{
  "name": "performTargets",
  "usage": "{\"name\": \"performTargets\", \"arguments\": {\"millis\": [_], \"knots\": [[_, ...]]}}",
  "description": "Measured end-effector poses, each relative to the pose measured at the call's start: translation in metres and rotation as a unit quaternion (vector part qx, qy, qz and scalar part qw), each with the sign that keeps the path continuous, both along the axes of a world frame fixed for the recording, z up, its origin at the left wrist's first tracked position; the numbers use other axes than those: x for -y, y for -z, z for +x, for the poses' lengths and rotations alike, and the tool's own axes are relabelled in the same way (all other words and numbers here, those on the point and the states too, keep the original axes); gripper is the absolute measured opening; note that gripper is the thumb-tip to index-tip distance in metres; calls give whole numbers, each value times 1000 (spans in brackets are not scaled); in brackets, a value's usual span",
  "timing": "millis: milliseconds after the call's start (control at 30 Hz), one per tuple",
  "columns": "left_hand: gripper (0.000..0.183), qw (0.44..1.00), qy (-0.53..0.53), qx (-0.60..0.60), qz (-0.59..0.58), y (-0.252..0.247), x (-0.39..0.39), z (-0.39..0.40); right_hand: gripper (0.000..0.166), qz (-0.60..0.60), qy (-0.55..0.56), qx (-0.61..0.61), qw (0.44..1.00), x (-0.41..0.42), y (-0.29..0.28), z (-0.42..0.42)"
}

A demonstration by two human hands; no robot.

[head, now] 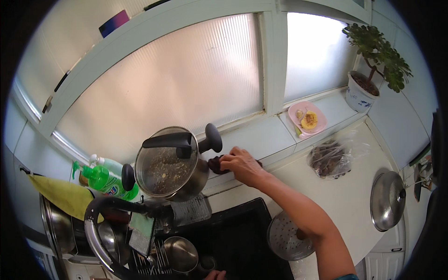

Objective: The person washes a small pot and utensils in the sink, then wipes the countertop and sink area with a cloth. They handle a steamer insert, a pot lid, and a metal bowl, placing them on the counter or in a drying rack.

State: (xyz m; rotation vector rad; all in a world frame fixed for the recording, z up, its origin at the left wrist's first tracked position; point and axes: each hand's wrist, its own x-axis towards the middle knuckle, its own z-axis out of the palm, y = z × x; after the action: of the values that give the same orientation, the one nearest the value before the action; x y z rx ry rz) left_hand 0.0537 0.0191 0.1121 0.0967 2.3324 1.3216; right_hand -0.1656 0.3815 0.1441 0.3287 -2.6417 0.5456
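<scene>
My right hand (pixel 241 166) is closed around a dark, crumpled cloth (pixel 217 164) on the tiled window ledge (pixel 257 141). Just left of it stands a steel pot (pixel 168 168) with black handles, and speckled, grainy matter shows in its round top. Only the fingertips of my left hand (pixel 215 275) show at the bottom edge, by the black sink (pixel 231 238); whether they hold anything is hidden. Below my right forearm lies a perforated metal steamer plate (pixel 287 241), partly covered by the arm.
A black-and-chrome faucet (pixel 92 234) arches over the left side. Near it are a green soap bottle (pixel 108 182), a yellow cloth (pixel 63 196) and a small steel pot (pixel 181 253). A pink dish (pixel 297 110), plastic bag (pixel 330 157), domed lid (pixel 386 201) and potted plant (pixel 362 92) stand right.
</scene>
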Motion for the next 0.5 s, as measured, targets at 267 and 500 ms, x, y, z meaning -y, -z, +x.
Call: {"name": "performTargets", "arguments": {"millis": [267, 500], "knots": [[23, 1000, 8, 14, -14, 6, -13, -3, 28, 57, 157, -5, 986, 9, 1, -15], [22, 1000, 6, -12, -23, 10, -15, -4, 36, 52, -45, 10, 998, 5, -6, 24]]}}
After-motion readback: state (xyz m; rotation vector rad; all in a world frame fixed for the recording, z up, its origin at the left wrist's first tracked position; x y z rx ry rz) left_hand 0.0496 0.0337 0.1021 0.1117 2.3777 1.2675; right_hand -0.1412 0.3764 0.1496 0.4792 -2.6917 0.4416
